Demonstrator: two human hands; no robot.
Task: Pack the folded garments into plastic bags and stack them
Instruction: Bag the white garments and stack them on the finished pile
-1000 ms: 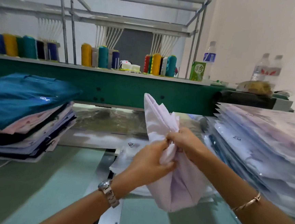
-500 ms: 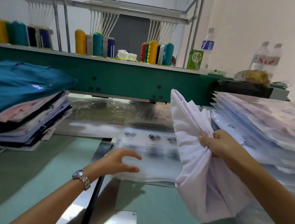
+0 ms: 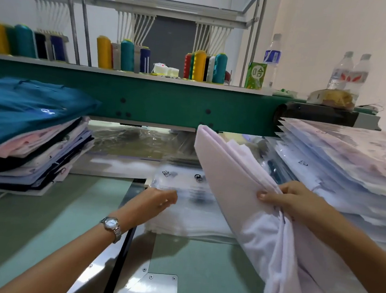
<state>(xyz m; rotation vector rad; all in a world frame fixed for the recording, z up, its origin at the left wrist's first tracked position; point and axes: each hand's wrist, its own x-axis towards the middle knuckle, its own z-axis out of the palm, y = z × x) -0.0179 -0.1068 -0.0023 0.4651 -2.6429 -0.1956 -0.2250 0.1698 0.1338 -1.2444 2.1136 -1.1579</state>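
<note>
Your right hand [image 3: 292,201] pinches the tilted garment [image 3: 242,185]; your left hand [image 3: 157,200] touches the plastic bag [image 3: 184,186], grip state unclear

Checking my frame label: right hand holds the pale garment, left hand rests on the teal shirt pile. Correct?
No. The head view shows the left hand at the flat plastic bags mid-table, well clear of the teal shirt pile. The right hand does hold the pale garment.
</note>
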